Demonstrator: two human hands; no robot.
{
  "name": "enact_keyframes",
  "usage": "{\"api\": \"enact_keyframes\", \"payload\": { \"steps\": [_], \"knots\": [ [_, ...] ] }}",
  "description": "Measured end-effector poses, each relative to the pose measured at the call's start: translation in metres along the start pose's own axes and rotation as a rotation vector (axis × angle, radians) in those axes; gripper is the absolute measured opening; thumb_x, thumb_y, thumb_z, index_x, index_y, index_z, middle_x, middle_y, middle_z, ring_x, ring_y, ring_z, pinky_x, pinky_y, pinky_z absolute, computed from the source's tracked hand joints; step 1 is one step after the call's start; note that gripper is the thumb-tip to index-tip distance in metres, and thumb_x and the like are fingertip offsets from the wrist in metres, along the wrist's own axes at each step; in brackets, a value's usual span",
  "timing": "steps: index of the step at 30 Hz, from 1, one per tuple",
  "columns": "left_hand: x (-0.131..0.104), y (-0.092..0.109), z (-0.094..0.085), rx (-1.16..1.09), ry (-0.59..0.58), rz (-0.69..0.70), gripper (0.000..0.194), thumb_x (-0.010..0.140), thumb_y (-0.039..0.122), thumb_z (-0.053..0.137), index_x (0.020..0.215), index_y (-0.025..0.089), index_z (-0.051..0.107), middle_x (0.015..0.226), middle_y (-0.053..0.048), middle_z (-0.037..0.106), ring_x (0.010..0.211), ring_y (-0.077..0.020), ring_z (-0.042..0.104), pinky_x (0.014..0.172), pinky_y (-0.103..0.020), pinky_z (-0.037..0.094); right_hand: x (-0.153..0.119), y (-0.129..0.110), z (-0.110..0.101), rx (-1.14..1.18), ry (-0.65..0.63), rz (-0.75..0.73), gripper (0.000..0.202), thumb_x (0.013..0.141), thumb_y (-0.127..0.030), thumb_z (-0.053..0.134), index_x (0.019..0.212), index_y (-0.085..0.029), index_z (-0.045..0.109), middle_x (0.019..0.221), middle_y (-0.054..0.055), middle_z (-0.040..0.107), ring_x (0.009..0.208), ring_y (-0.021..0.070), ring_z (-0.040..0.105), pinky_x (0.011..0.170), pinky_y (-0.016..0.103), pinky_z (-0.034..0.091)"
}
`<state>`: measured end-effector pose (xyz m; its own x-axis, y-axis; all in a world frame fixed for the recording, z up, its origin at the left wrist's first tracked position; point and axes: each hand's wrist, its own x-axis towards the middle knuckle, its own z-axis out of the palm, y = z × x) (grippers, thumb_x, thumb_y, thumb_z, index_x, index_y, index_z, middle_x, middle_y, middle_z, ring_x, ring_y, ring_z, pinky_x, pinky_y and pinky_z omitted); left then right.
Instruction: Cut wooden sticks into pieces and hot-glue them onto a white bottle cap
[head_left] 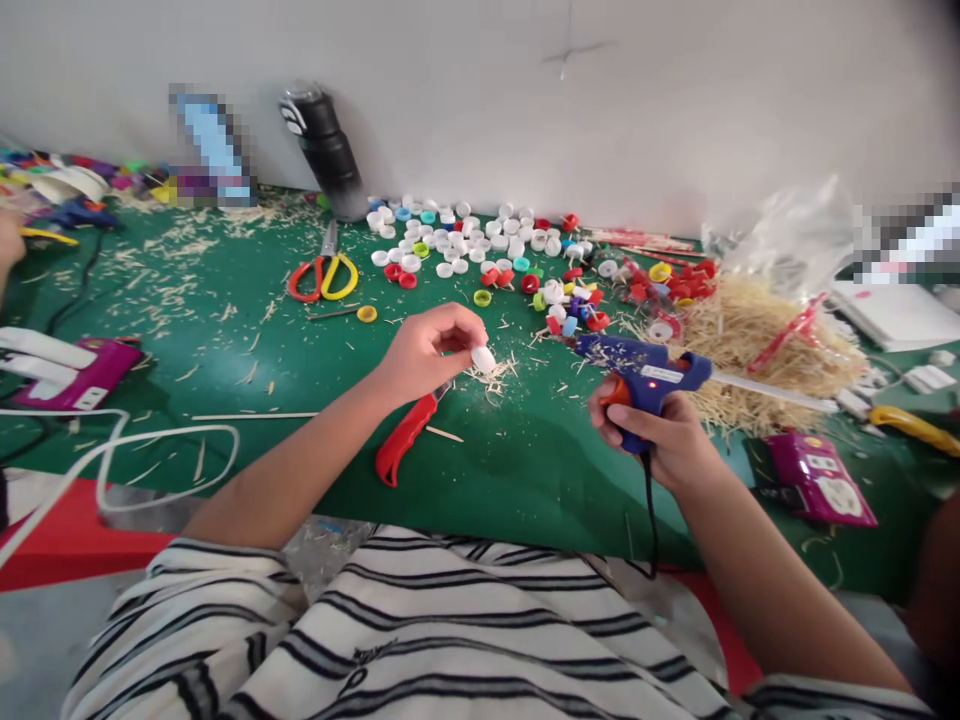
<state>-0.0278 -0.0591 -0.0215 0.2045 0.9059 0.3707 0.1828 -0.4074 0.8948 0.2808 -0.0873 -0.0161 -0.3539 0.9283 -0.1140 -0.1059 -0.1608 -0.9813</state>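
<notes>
My left hand (431, 350) pinches a small white cap (483, 359) just above a little heap of wood shavings (496, 378). Wrapped round the handle of a blue glue gun (652, 376) is my right hand (660, 430), with a finger at the orange trigger. The gun's nozzle points left, and a clear glue stick (772, 392) sticks out of its back. A red-handled knife (406, 438) lies below my left hand, its blade end partly hidden. Beyond both hands, many loose caps (480, 240), mostly white, are spread over the green table (525, 490).
Scissors (324, 277) and a black bottle (326, 150) stand out at the back left. A pile of thin sticks (765, 350) lies right, near a purple power strip (821, 478). A white cable (169, 430) loops at left. Another person's hand (9, 240) shows at the left edge.
</notes>
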Motion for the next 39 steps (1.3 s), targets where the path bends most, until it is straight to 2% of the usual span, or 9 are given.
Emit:
{"api": "enact_keyframes", "payload": {
  "steps": [4, 9, 14, 18, 23, 27, 30, 35, 39],
  "knots": [
    [-0.002, -0.004, 0.007, -0.152, 0.019, -0.045, 0.024, 0.073, 0.037, 0.084, 0.082, 0.02, 0.069, 0.091, -0.004, 0.071, 0.08, -0.0135, 0.066, 0.073, -0.03, 0.057, 0.006, -0.002, 0.013, -0.076, -0.015, -0.075, 0.02, 0.077, -0.034, 0.083, 0.089, -0.023, 0.072, 0.074, 0.003, 0.069, 0.052, 0.0135, 0.051, 0.047, 0.029, 0.039],
    [-0.007, -0.006, 0.014, -0.199, 0.042, -0.133, 0.027, 0.072, 0.041, 0.085, 0.085, 0.02, 0.072, 0.091, -0.004, 0.074, 0.081, -0.015, 0.068, 0.072, -0.031, 0.058, 0.015, 0.008, 0.03, -0.19, -0.044, -0.139, 0.021, 0.078, -0.037, 0.083, 0.087, -0.022, 0.07, 0.076, 0.002, 0.069, 0.055, 0.0138, 0.052, 0.051, 0.031, 0.045],
    [-0.013, -0.001, 0.025, -0.24, 0.033, -0.152, 0.024, 0.074, 0.037, 0.084, 0.087, 0.02, 0.073, 0.093, -0.004, 0.075, 0.083, -0.015, 0.069, 0.075, -0.031, 0.058, 0.024, 0.024, 0.045, -0.091, 0.085, -0.236, 0.031, 0.077, -0.031, 0.083, 0.096, -0.027, 0.058, 0.098, 0.0, 0.069, 0.066, 0.0135, 0.058, 0.059, 0.031, 0.051],
    [-0.018, 0.002, 0.04, -0.28, -0.001, -0.201, 0.022, 0.076, 0.036, 0.083, 0.089, 0.021, 0.074, 0.09, -0.003, 0.074, 0.08, -0.0138, 0.07, 0.073, -0.028, 0.057, 0.023, 0.03, 0.054, -0.12, 0.059, -0.258, 0.034, 0.077, -0.03, 0.083, 0.097, -0.029, 0.055, 0.114, 0.001, 0.067, 0.084, 0.018, 0.067, 0.071, 0.034, 0.056],
    [-0.024, 0.002, 0.055, -0.254, -0.074, -0.275, 0.023, 0.075, 0.039, 0.084, 0.086, 0.021, 0.074, 0.085, -0.003, 0.075, 0.076, -0.0141, 0.07, 0.067, -0.026, 0.057, 0.02, 0.039, 0.058, -0.22, 0.109, -0.212, 0.031, 0.078, -0.036, 0.082, 0.099, -0.03, 0.061, 0.102, 0.001, 0.071, 0.086, 0.0214, 0.069, 0.079, 0.04, 0.059],
    [-0.023, 0.004, 0.057, -0.233, -0.079, -0.287, 0.017, 0.076, 0.035, 0.082, 0.084, 0.022, 0.075, 0.082, -0.002, 0.075, 0.073, -0.0138, 0.069, 0.064, -0.026, 0.056, 0.019, 0.042, 0.061, -0.171, 0.143, -0.21, 0.029, 0.077, -0.035, 0.083, 0.096, -0.028, 0.062, 0.096, 0.001, 0.071, 0.079, 0.0199, 0.069, 0.075, 0.038, 0.06],
    [-0.022, 0.007, 0.055, -0.305, -0.145, -0.356, 0.013, 0.081, 0.033, 0.077, 0.087, 0.022, 0.076, 0.082, -0.002, 0.075, 0.069, -0.0137, 0.07, 0.065, -0.028, 0.059, 0.021, 0.041, 0.061, -0.128, 0.165, -0.23, 0.029, 0.075, -0.033, 0.084, 0.094, -0.028, 0.062, 0.095, 0.0, 0.07, 0.073, 0.0179, 0.067, 0.068, 0.036, 0.059],
    [-0.024, 0.004, 0.054, -0.475, -0.218, -0.429, 0.02, 0.082, 0.03, 0.075, 0.098, 0.019, 0.079, 0.084, -0.006, 0.077, 0.071, -0.0163, 0.072, 0.065, -0.03, 0.063, 0.025, 0.043, 0.056, -0.116, 0.193, -0.235, 0.032, 0.074, -0.034, 0.086, 0.095, -0.027, 0.062, 0.091, 0.0, 0.07, 0.066, 0.0165, 0.064, 0.06, 0.034, 0.055],
    [-0.025, -0.004, 0.051, -0.56, -0.274, -0.404, 0.03, 0.08, 0.028, 0.077, 0.108, 0.02, 0.079, 0.092, -0.009, 0.079, 0.079, -0.0195, 0.074, 0.072, -0.034, 0.065, 0.026, 0.042, 0.054, -0.124, 0.202, -0.223, 0.034, 0.072, -0.034, 0.087, 0.095, -0.026, 0.063, 0.09, -0.001, 0.069, 0.066, 0.0156, 0.062, 0.059, 0.032, 0.053]
  ]
}}
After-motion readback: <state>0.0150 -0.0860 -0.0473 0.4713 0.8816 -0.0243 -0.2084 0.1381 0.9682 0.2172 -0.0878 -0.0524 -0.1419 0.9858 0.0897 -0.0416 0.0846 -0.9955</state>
